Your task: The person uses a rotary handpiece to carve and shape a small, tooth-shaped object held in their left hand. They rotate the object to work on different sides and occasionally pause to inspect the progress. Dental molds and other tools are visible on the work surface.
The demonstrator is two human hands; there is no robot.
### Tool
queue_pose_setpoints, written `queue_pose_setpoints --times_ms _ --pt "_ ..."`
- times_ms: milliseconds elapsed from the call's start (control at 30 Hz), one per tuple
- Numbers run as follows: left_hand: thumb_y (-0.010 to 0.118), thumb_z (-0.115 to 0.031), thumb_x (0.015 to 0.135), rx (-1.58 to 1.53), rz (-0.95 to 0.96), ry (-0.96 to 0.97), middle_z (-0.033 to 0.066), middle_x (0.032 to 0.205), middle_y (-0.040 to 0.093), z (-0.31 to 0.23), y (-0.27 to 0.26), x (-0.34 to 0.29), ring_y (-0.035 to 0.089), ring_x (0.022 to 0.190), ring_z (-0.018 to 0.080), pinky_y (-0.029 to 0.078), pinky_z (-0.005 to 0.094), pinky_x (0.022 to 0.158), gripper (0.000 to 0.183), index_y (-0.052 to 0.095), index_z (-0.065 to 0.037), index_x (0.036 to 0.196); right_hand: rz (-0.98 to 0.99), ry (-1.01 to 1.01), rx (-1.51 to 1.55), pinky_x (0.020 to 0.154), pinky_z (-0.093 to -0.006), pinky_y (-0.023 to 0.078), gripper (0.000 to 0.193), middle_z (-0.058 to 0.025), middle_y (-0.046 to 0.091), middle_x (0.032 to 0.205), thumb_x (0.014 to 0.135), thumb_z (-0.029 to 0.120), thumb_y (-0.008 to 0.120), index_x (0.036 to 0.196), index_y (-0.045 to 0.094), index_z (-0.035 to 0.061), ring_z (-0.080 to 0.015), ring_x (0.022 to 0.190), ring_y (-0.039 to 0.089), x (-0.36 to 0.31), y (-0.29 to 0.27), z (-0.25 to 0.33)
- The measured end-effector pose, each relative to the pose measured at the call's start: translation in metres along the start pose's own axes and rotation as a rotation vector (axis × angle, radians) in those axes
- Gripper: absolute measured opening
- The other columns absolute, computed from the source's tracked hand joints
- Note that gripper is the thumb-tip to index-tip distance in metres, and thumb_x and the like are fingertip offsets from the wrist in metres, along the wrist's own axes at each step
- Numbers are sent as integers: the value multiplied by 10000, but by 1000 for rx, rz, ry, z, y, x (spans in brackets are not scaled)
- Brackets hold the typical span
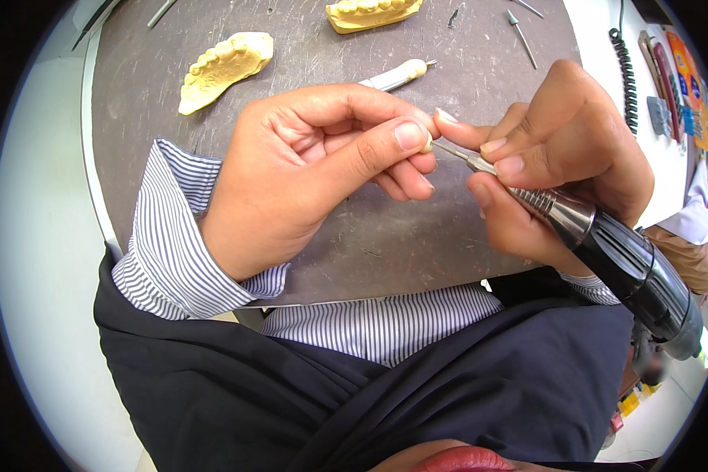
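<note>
My left hand (315, 157) pinches a small cream piece (427, 146), perhaps a dental crown, between thumb and fingertips; most of it is hidden. My right hand (566, 157) is wrapped like a pen grip around a black and silver rotary handpiece (629, 256). The thin metal bur (451, 149) at its front points left, its tip at or very close to the cream piece. Whether it spins cannot be told. Just beyond my left fingers lies a white pen-like tool (397, 76) with a cream end and a short metal tip.
On the scratched brown work surface (354, 252) stand a yellow dental cast (226, 69) at far left and another yellow cast (374, 13) at the far edge. A pointed grey bur (521, 38) lies far right. Beyond it, a black coiled cord (623, 79) hangs beside several coloured items.
</note>
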State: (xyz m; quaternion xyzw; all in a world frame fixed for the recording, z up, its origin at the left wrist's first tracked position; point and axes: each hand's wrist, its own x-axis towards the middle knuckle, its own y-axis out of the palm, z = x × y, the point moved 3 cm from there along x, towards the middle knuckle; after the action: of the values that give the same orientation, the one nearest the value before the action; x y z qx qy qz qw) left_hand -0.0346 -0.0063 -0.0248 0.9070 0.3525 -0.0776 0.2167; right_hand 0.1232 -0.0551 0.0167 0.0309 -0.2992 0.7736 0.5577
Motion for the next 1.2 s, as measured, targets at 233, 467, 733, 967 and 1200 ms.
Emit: queue_pose_setpoints --times_ms 233,467,733,967,1200 --pt "505 -119 861 3 17 -12 90 823 609 -1 2 1 568 665 92 480 212 637 186 568 16 973 -39 -53 40 801 -378 508 265 -92 447 758 620 -145 583 809 491 16 -117 625 526 0 1 -3" --pt "502 -119 863 -14 11 2 83 802 603 -1 4 1 562 656 90 476 209 631 195 566 20 984 8 -102 104 787 -375 515 241 -95 451 745 612 -143 580 782 492 3 -117 618 526 -3 -6 -12" --pt "501 -119 863 -14 19 -12 85 808 603 -2 4 1 560 661 91 474 212 636 200 561 27 986 -74 -91 46 763 -364 525 240 -90 453 725 606 -134 588 778 495 7 -111 593 516 -2 0 -5" --pt "497 -123 865 6 18 -23 80 807 599 -3 5 1 556 661 90 473 212 641 205 562 31 984 -146 -140 82 761 -357 526 242 -88 453 721 605 -135 589 780 498 6 -105 586 511 -5 3 -9" --pt "495 -123 866 14 33 0 82 798 595 -1 4 1 563 660 97 477 215 634 203 556 33 982 -100 -107 58 773 -358 522 232 -90 454 726 616 -127 593 780 497 5 -108 605 519 -5 1 -7"
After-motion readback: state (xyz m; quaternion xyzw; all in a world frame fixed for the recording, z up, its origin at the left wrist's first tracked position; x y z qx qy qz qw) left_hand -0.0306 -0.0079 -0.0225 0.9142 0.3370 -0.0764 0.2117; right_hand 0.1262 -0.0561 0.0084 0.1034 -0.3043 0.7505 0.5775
